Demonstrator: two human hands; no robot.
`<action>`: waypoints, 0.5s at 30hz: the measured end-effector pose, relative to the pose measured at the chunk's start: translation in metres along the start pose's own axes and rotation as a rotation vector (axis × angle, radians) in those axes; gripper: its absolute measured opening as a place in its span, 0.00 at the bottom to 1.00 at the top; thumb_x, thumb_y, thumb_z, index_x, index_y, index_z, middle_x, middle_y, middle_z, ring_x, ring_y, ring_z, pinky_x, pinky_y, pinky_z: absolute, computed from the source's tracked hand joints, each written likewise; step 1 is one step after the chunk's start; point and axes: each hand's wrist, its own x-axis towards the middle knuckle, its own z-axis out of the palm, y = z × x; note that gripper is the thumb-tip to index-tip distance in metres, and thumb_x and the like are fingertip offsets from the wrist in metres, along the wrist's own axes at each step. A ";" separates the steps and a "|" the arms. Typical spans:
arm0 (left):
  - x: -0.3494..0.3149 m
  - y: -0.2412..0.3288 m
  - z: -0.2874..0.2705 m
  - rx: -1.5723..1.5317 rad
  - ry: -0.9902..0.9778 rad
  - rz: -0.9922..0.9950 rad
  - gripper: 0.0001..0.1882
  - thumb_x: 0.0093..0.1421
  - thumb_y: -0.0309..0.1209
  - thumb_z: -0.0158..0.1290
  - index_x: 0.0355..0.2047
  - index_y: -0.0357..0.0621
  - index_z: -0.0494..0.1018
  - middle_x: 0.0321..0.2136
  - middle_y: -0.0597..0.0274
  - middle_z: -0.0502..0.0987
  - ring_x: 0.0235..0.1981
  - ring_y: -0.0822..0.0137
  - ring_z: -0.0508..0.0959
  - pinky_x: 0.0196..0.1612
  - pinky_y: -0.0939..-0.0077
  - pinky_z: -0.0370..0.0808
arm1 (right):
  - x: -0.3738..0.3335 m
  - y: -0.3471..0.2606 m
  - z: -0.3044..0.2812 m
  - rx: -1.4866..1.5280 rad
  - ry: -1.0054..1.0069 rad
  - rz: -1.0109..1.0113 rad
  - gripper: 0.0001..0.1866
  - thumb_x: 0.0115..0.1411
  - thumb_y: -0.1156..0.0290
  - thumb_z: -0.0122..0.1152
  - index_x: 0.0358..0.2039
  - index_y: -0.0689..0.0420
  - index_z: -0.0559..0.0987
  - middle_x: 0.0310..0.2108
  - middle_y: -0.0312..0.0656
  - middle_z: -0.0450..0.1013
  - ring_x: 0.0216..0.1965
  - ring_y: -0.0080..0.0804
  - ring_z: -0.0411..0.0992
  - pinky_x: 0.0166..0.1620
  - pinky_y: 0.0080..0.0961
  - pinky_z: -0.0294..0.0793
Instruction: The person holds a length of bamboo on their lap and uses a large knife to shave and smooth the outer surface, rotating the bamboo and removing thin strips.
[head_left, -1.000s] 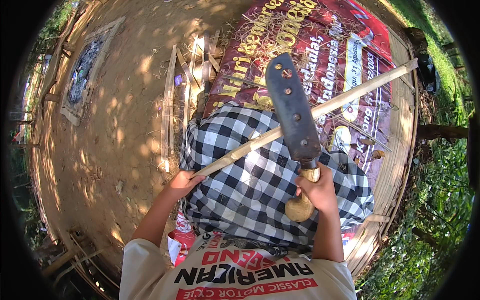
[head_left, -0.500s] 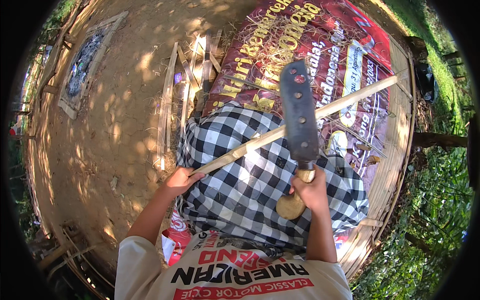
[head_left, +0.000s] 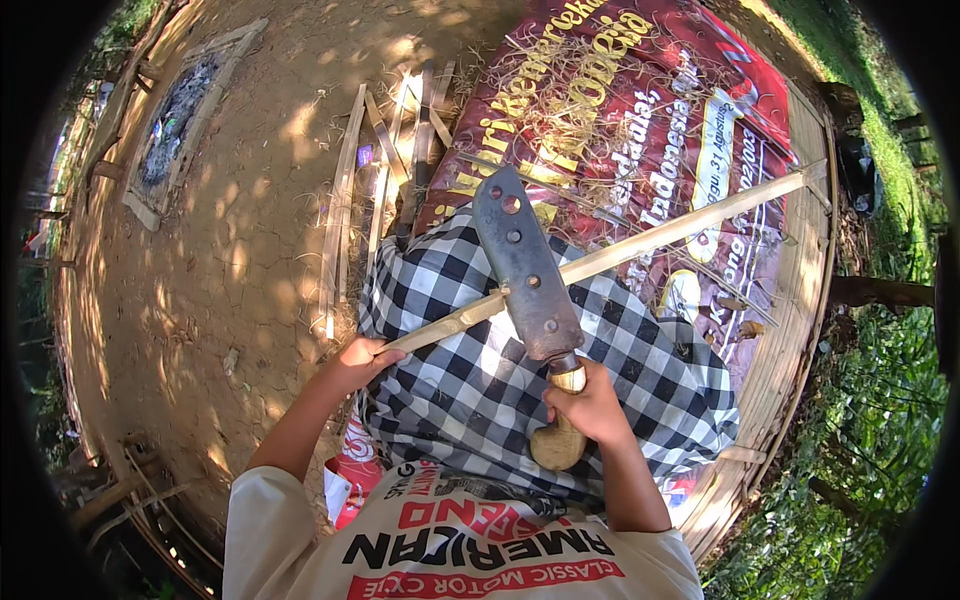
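My left hand (head_left: 364,362) is closed on the near left end of a long pale bamboo strip (head_left: 690,226). The strip slants across my lap toward the far right. In my right hand (head_left: 588,402) is a broad-bladed cleaver (head_left: 527,268), gripped by its curved wooden handle. Its dark blade, pierced with several round holes, points away and slightly left. It crosses the strip and hides part of it; the blade's left edge is against the strip or just above it. A black-and-white checkered cloth (head_left: 440,365) covers my lap beneath both.
A maroon printed banner (head_left: 590,170) strewn with curled shavings (head_left: 545,95) lies ahead on a bamboo platform (head_left: 800,290). Several bamboo strips (head_left: 345,210) lie to the left, over bare earth (head_left: 260,180). A framed ash pit (head_left: 180,120) is farther left. Green plants (head_left: 850,430) grow at right.
The cleaver has moved left and a little nearer to me along the strip, tilting its tip leftward. My left hand keeps its hold on the bamboo strip almost in place.
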 end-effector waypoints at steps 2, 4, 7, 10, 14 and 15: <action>0.003 -0.007 0.004 0.072 0.044 0.113 0.19 0.60 0.43 0.56 0.28 0.35 0.77 0.16 0.50 0.73 0.17 0.68 0.70 0.25 0.70 0.69 | -0.002 -0.013 -0.011 0.070 -0.029 0.050 0.10 0.46 0.85 0.59 0.31 0.66 0.72 0.20 0.41 0.71 0.18 0.27 0.72 0.23 0.24 0.72; 0.005 -0.008 0.006 0.137 0.029 0.154 0.19 0.60 0.42 0.56 0.29 0.35 0.78 0.16 0.50 0.73 0.17 0.67 0.71 0.25 0.70 0.69 | -0.004 -0.015 -0.020 0.122 -0.059 0.037 0.11 0.46 0.84 0.58 0.32 0.66 0.72 0.19 0.42 0.70 0.17 0.29 0.71 0.23 0.25 0.72; 0.006 -0.004 0.004 0.172 0.050 0.215 0.19 0.60 0.42 0.57 0.28 0.33 0.77 0.16 0.48 0.74 0.17 0.65 0.72 0.25 0.69 0.69 | -0.010 -0.017 -0.024 0.345 -0.118 0.082 0.11 0.46 0.83 0.57 0.32 0.66 0.71 0.18 0.43 0.69 0.16 0.29 0.70 0.22 0.27 0.73; 0.006 -0.008 0.004 0.190 0.046 0.194 0.21 0.60 0.44 0.56 0.27 0.33 0.77 0.16 0.46 0.73 0.18 0.60 0.74 0.25 0.67 0.69 | -0.013 -0.023 -0.023 0.568 -0.080 0.082 0.10 0.46 0.84 0.56 0.32 0.66 0.70 0.18 0.43 0.69 0.15 0.29 0.69 0.21 0.27 0.72; 0.002 0.005 0.003 0.172 0.044 0.200 0.24 0.60 0.47 0.55 0.25 0.33 0.76 0.16 0.43 0.72 0.20 0.49 0.76 0.25 0.64 0.70 | -0.001 -0.018 -0.015 0.106 0.261 -0.121 0.08 0.48 0.84 0.54 0.31 0.66 0.71 0.18 0.41 0.70 0.17 0.27 0.70 0.22 0.23 0.71; 0.000 0.009 0.002 0.191 0.046 0.191 0.24 0.60 0.47 0.55 0.25 0.33 0.76 0.16 0.43 0.73 0.20 0.50 0.76 0.25 0.64 0.70 | 0.000 -0.012 -0.011 0.065 0.267 -0.108 0.08 0.48 0.84 0.54 0.31 0.66 0.71 0.18 0.40 0.71 0.17 0.26 0.70 0.22 0.23 0.71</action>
